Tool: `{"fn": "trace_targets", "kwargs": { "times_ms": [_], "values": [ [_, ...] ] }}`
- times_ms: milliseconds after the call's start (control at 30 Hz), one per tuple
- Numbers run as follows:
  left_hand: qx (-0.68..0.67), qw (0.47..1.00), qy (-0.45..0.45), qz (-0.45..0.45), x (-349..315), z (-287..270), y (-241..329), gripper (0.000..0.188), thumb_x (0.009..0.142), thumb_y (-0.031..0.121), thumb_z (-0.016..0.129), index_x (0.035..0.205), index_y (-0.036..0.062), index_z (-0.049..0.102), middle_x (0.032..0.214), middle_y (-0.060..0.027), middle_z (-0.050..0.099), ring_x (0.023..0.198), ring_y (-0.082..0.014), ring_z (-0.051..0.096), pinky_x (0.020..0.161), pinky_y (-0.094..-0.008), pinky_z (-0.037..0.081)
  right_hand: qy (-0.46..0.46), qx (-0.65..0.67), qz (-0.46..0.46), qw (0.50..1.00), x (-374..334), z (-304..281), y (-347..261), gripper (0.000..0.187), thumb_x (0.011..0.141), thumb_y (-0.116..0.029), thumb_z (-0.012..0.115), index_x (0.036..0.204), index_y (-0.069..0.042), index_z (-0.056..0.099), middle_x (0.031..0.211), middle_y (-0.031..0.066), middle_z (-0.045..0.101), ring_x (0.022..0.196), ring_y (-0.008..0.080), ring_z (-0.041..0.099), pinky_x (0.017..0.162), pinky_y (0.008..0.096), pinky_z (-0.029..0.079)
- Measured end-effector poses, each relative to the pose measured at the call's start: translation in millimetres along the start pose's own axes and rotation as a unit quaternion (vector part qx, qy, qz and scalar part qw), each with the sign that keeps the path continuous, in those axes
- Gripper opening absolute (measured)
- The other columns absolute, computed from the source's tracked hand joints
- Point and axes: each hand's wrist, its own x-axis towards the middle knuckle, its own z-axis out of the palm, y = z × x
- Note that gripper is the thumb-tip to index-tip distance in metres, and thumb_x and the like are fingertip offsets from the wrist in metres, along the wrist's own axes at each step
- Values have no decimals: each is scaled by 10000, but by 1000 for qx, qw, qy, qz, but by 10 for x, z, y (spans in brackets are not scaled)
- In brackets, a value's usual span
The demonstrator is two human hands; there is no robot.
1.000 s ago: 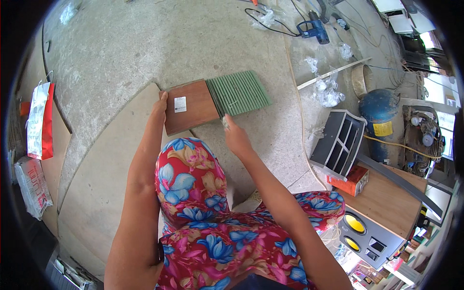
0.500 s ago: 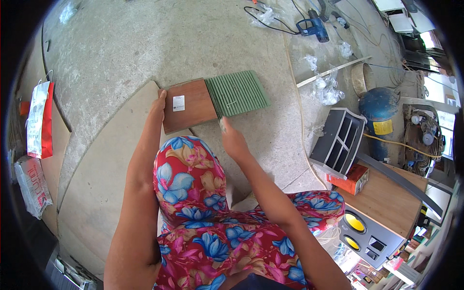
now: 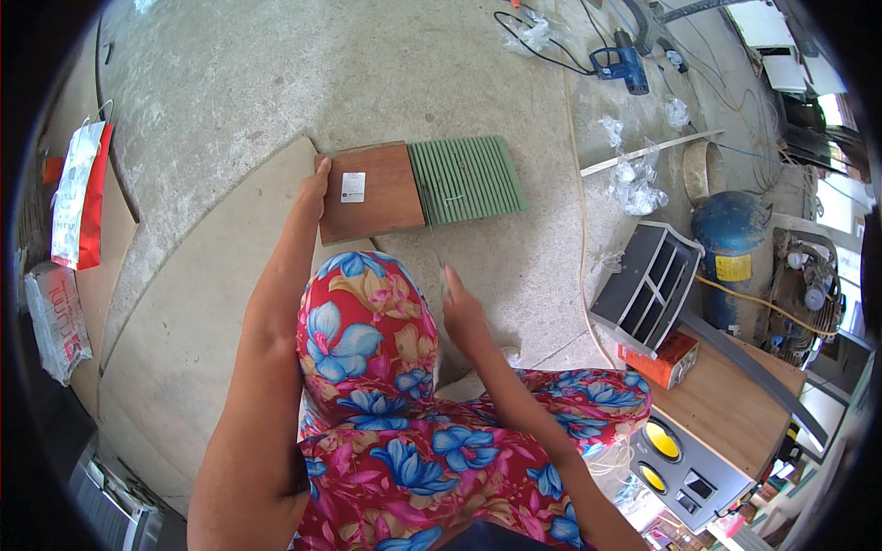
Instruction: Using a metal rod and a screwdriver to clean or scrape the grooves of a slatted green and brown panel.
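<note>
A reddish-brown wood-look panel (image 3: 386, 193) with a white label (image 3: 353, 187) is joined side by side to a green ridged panel (image 3: 473, 179). My left hand (image 3: 316, 186) is closed around the brown panel's left edge, thumb on top. Below the seam between the panels, apart from them, my right hand (image 3: 462, 310) has its fingers drawn together. Whatever they hold, if anything, is too small to make out. A fine strand seems to hang near the seam's lower end.
A curved beige board (image 3: 202, 266) lies on the concrete floor at left. Shopping bags (image 3: 83, 197) stand at the far left. To the right are a grey slotted case (image 3: 648, 285), an orange box (image 3: 661, 358), a blue tank (image 3: 730, 220) and a blue heat gun (image 3: 625, 66).
My right hand has moved from the seam's lower edge down toward me, away from the panels. My left hand keeps its grip. The whole view has shifted slightly.
</note>
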Motion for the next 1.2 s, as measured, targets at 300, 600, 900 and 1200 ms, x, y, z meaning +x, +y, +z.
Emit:
{"fn": "trace_targets", "kwargs": {
  "times_ms": [300,600,900,1200],
  "values": [
    [-12,1000,-20,-4,-239,-141,201,760,836,500,602,1207,-152,485,1253,-254,519,1176,-302,500,983,-345,371,40,27,-23,999,-178,-342,-365,557,889,-71,472,1416,-154,312,1138,285,555,983,446,569,791,436,472],
    [-42,999,-30,-10,53,-247,10,709,853,467,598,1204,-140,496,1249,-241,528,1168,-291,509,973,-348,385,45,19,-44,998,167,-85,-395,571,890,-108,480,1427,-164,292,1113,287,568,1009,444,560,815,456,458],
    [4,1000,-27,-9,44,-37,-9,776,826,519,606,1215,-142,486,1247,-253,526,1175,-306,503,981,-361,375,70,-11,-79,994,664,57,-186,532,897,-97,436,1411,-124,305,1038,291,590,961,452,568,804,506,442],
    [-3,999,-34,-7,187,-53,87,826,817,554,597,1205,-165,476,1243,-248,530,1168,-306,507,989,-350,370,55,21,-64,996,839,75,-315,554,882,-79,450,1412,-118,298,1072,314,564,988,455,558,820,499,440]
  ]
}}
